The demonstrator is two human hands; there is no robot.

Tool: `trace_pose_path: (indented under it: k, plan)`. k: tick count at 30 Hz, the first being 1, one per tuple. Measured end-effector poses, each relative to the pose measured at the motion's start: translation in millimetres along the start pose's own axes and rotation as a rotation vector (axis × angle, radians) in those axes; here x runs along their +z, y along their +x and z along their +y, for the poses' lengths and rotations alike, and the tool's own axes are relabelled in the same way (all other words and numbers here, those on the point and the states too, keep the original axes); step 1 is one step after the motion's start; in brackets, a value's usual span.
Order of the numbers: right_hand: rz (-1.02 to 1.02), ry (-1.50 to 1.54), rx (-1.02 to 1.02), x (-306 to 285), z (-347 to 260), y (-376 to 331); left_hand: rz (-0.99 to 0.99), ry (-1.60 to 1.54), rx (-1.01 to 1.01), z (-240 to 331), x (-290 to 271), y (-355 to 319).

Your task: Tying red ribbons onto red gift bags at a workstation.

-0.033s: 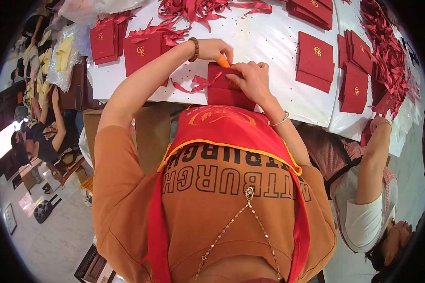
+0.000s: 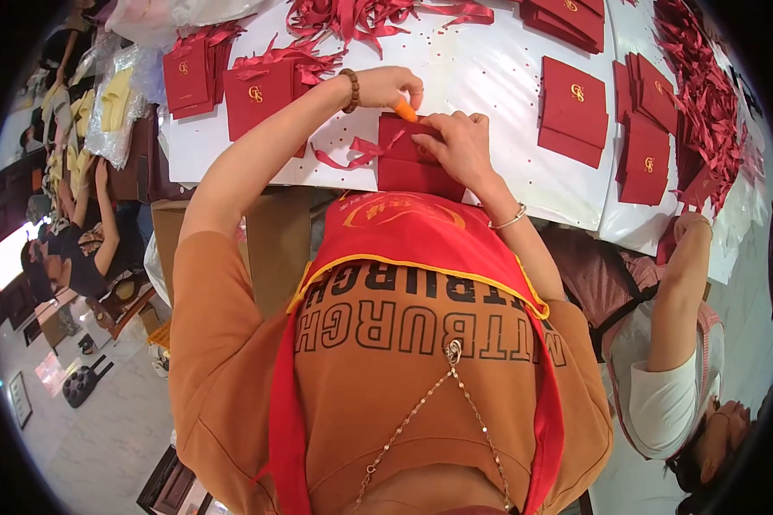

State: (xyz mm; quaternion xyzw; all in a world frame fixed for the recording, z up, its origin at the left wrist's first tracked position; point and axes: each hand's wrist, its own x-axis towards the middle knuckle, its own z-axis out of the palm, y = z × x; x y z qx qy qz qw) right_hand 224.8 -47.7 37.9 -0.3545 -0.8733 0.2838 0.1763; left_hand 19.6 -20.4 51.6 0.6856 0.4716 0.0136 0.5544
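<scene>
Envelopes cover the white tabletop [image 2: 489, 77] in front of me, and the dark red one [image 2: 412, 159] I am working on lies flat at the near edge, right under both my hands. My left hand [image 2: 391, 86], with a bead bracelet [image 2: 350, 90] on the wrist, is curled nearly closed around a small orange tool [image 2: 405, 111], its tip resting at the envelope's far edge. My right hand [image 2: 459, 146] lies spread on top, fingers pressing the flap, gripping nothing that I can see. The envelope's long axis runs away from me, and my right hand is nearer its middle. A loose red ribbon [image 2: 348, 156] trails off its left side. 2 more stacks of envelopes [image 2: 575, 107] sit to my right, where another person's arm [image 2: 683, 283] reaches up.
</scene>
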Motion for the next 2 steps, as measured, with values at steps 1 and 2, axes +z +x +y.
trace_pose_path:
  k: [1,2]
  plan:
    - [-0.016,-0.003,0.040,-0.5,0.8,-0.1,0.144,0.123,0.064,3.3,-3.6,-2.2]
    - [-0.031,-0.022,0.045,-1.5,-0.2,-0.5,0.050,0.234,-0.069,6.0,-6.9,-3.1]
